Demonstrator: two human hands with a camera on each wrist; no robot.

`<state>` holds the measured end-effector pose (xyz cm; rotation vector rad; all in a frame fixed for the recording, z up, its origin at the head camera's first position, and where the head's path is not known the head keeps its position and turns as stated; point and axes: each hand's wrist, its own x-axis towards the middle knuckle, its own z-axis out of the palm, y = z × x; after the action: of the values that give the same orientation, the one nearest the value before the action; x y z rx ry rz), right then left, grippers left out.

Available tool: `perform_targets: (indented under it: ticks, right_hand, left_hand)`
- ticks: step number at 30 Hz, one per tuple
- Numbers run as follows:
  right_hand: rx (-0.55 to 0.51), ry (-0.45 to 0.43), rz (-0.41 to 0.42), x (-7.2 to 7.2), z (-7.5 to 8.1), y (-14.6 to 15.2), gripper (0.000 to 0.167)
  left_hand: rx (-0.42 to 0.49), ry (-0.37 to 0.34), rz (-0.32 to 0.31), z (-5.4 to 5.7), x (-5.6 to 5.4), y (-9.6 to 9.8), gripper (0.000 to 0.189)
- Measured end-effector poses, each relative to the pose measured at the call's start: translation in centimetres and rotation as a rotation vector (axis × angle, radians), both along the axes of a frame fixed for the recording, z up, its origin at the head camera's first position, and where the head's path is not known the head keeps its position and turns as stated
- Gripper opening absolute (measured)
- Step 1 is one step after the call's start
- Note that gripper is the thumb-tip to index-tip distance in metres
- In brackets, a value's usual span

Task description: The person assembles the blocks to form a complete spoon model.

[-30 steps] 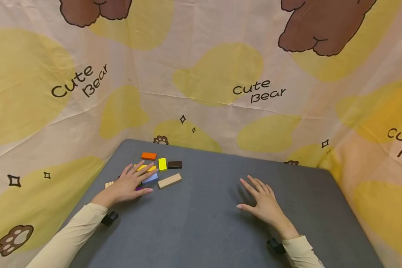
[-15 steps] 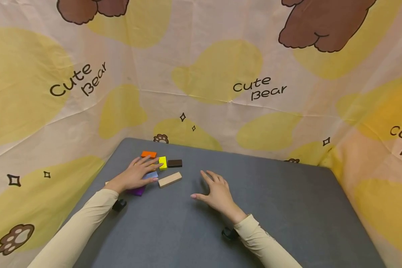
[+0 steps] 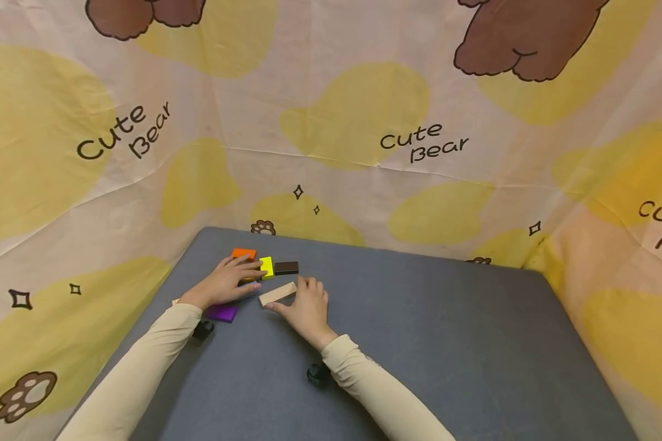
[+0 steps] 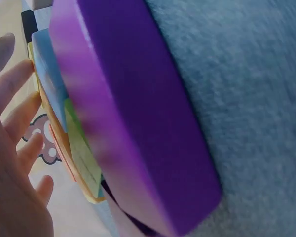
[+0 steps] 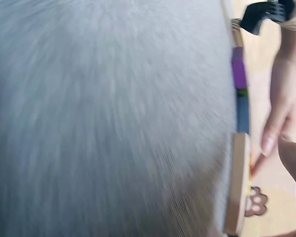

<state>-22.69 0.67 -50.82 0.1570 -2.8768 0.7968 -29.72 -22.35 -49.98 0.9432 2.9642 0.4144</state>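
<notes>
My left hand (image 3: 223, 285) is spread low over several coloured blocks, overlapping the orange block (image 3: 244, 253) and the yellow block (image 3: 267, 267). Under its wrist side shows a purple block (image 3: 223, 313), which looms large in the left wrist view with a blue block (image 4: 49, 74) and a green block (image 4: 83, 153) beyond it. My right hand (image 3: 309, 309) curves around the right end of a plain wooden block (image 3: 277, 294), thumb along its near side and fingers at its far end. In the right wrist view the thumb (image 5: 292, 155) stands apart from that wooden block.
A dark brown block (image 3: 287, 267) lies behind the wooden one. The grey table (image 3: 447, 343) extends to the right and front. A printed cloth (image 3: 331, 122) hangs along its back and sides. Each wrist carries a small black camera mount (image 3: 317, 373).
My right hand has swept left across the table to the wooden block. My left hand has shifted slightly right over the coloured blocks, exposing more of the purple one.
</notes>
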Motion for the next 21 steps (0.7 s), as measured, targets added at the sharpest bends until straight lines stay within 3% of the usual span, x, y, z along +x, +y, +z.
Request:
perform_targets:
  ticks: [9, 15, 21]
  right_hand:
    - [-0.071, 0.008, -0.136, -0.1, -1.2, -3.0, 0.085]
    - [-0.015, 0.040, -0.208, -0.6, -1.9, -3.9, 0.086]
    - [0.028, 0.058, -0.224, -0.8, -2.3, -4.2, 0.085]
  left_hand:
    - [0.051, -0.026, 0.007, -0.2, -0.2, -0.1, 0.041]
    - [0.057, -0.035, 0.013, -0.1, -0.4, -0.2, 0.041]
    - [0.049, -0.039, 0.013, -0.4, -0.5, -0.3, 0.041]
